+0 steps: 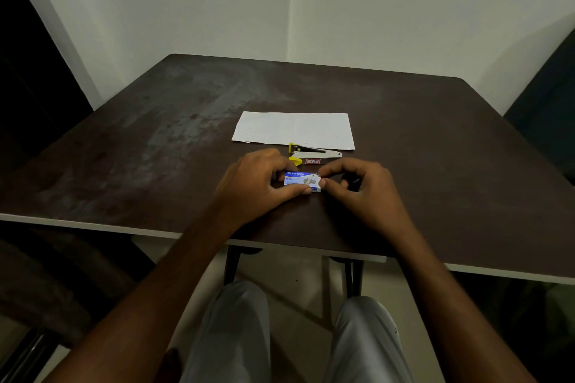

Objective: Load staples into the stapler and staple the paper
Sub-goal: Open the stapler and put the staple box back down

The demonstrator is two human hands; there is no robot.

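— What are your hands doing just now?

— I am holding a small blue and white staple box (301, 181) low over the near part of the dark table (149, 146). My left hand (253, 186) is curling around the box's left end, with the thumb lying along its near edge and the fingers wrapping over the far side. My right hand (362, 188) is pinching the box's right end between thumb and forefinger, and the other fingers are bending loosely behind. Neither hand is spreading wide.

— Is the box coming open?

— Its right end is showing grey under my fingertips, but I cannot tell whether the flap is open. Whether the box is touching the table I cannot tell either.

— And where are the stapler and the paper lying?

— The stapler (312, 155), silvery with yellow parts at its left end, is lying on the table just beyond my hands, its top part hinged apart from its base. A red-bordered label is showing on it. The white paper (295, 129) is lying flat just behind the stapler, its near edge right beside it.
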